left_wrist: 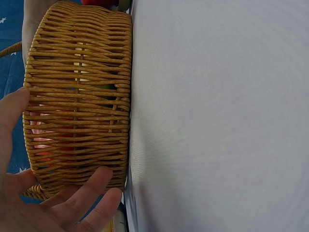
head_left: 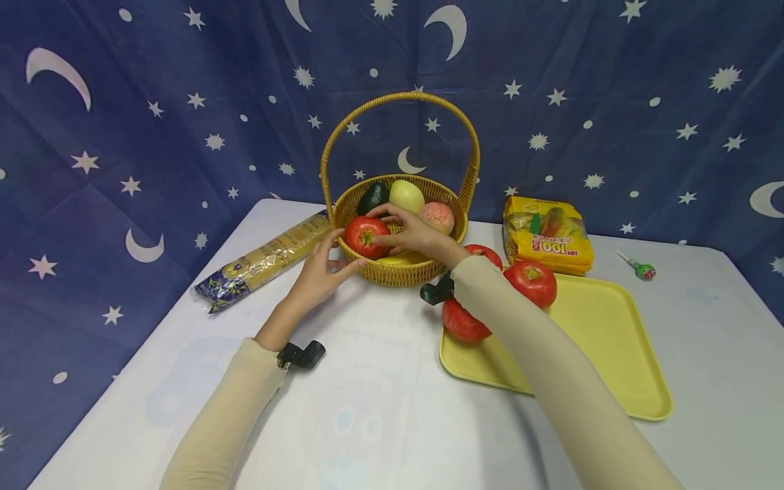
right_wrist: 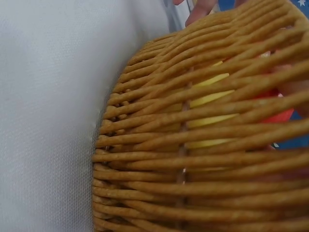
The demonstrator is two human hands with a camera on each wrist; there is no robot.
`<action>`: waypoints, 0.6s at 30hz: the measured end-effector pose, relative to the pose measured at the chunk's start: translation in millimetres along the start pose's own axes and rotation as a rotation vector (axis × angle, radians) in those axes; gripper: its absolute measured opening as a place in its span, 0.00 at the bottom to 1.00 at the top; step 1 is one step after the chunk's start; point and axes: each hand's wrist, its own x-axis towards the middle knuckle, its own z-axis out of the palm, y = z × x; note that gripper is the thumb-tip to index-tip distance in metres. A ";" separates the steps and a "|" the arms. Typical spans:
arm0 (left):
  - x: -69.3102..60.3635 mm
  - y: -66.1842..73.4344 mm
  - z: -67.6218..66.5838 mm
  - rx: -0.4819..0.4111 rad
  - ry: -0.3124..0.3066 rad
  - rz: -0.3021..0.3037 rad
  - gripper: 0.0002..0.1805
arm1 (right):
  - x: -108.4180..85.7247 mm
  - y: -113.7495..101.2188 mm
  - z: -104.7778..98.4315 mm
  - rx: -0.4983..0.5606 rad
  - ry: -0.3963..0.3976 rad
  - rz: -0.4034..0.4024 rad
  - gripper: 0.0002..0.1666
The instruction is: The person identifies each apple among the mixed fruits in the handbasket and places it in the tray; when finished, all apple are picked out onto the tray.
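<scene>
A wicker basket (head_left: 398, 275) with a tall handle stands at the back of the table. Inside its left part lies a red tomato (head_left: 360, 238), and my right hand (head_left: 419, 238) reaches over the rim with fingers and thumb around it. My left hand (head_left: 315, 275) is at the basket's left side; in the left wrist view its thumb touches the rim and its spread fingers (left_wrist: 94, 193) lie along the weave. Also in the basket are an avocado (head_left: 372, 197), a pale yellow apple (head_left: 407, 196), a pinkish peach (head_left: 438, 216) and something yellow, partly hidden.
Right of the basket, a yellow tray (head_left: 612, 340) bears red tomatoes (head_left: 533, 282), partly covered by my right sleeve. Behind it are a yellow packet (head_left: 545, 235) and a green lollipop (head_left: 644, 271). A long pasta packet (head_left: 263, 262) lies to the left.
</scene>
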 end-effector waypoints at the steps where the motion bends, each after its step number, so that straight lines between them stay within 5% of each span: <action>1: 0.1 0.2 -0.1 0.000 -0.001 0.001 0.45 | -0.4 -0.2 0.1 0.004 -0.001 0.001 0.29; 18: 0.3 -0.6 -0.3 -0.005 -0.002 0.009 0.44 | -0.2 1.0 -0.3 0.063 -0.005 -0.011 0.32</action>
